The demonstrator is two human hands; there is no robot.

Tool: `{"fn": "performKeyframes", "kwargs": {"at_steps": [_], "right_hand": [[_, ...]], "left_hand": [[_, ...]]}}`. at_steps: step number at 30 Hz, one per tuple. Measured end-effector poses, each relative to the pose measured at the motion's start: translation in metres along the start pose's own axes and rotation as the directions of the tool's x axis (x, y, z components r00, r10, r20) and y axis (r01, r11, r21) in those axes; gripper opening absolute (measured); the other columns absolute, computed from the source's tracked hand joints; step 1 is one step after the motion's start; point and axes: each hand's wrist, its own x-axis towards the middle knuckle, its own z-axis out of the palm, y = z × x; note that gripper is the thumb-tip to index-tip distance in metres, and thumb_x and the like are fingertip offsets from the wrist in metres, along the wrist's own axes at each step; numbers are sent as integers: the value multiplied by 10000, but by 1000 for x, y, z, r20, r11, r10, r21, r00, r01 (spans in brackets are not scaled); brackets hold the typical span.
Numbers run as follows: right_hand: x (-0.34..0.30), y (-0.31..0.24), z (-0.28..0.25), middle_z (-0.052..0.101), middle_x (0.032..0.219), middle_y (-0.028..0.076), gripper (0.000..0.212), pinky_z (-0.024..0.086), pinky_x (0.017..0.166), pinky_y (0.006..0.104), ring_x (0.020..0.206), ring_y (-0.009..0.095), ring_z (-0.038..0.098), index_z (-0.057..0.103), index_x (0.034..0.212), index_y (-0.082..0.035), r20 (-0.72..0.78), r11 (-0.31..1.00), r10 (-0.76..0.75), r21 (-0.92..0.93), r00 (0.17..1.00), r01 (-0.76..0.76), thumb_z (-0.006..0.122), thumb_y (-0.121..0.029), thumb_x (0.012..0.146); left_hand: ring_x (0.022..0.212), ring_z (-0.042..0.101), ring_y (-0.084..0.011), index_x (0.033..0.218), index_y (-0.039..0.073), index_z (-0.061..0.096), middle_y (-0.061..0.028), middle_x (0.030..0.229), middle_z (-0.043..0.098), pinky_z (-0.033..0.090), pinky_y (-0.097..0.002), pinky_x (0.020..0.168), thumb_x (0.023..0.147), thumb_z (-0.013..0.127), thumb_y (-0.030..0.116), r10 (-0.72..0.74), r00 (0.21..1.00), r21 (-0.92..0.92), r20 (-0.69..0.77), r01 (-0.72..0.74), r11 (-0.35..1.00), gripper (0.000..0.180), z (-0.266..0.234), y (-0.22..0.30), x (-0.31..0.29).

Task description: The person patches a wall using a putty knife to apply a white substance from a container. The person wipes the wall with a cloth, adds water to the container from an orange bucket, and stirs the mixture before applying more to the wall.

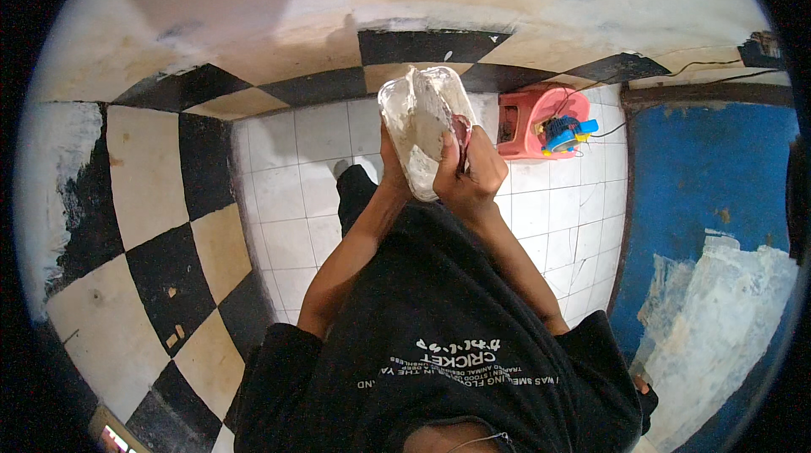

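Note:
A whitish rectangular tray (395, 103), smeared with white paste or paint, is held up in front of my body, tilted with its inside showing. My left hand (394, 164) grips its left side, fingers partly hidden behind it. At the right side, my right hand (475, 168) is closed round the dark red handle (460, 132) of a tool, thumb on top. A flat, white-smeared part of the tool reaches into the tray. Whether it is a scraper or a brush I cannot tell.
Right of the tray, a pink plastic stool (525, 119) carries a small blue and yellow fan (564, 134) with a dark cable. A black and cream checkered wall (148, 179) bounds the left and front. At right is a blue panel (701, 170), partly coated white. White tiles (291, 191) cover the floor.

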Motion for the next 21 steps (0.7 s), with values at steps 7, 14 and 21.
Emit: {"fn": "performKeyframes", "kwargs": {"at_steps": [7, 14, 21], "right_hand": [[-10, 5, -7, 546, 655, 162, 47, 411, 468, 349, 506, 280, 537, 577, 849, 64, 53, 998, 59, -12, 997, -58, 583, 20, 833], [5, 22, -13, 607, 738, 175, 150, 476, 543, 347, 600, 299, 613, 585, 978, 39, -45, 985, 174, -10, 984, -175, 589, -37, 850], [4, 19, -24, 574, 643, 160, 235, 440, 506, 402, 532, 350, 572, 526, 1031, 20, 287, 937, 342, -32, 895, -347, 618, -49, 827]], "left_hand": [[1155, 541, -304, 1390, 98, 379, -147, 1306, 509, 440, -447, 998, 896, 251, 689, 43, 910, 273, -412, 78, 959, 781, 21, -2, 1], [1147, 548, -300, 1390, 92, 380, -147, 1303, 512, 463, -435, 976, 895, 256, 693, -59, 891, 259, -450, 193, 946, 789, 26, 0, 0], [1143, 550, -298, 1391, 91, 378, -142, 1309, 506, 460, -436, 973, 908, 255, 673, 28, 890, 359, -455, 155, 920, 768, 26, 1, 0]]}}
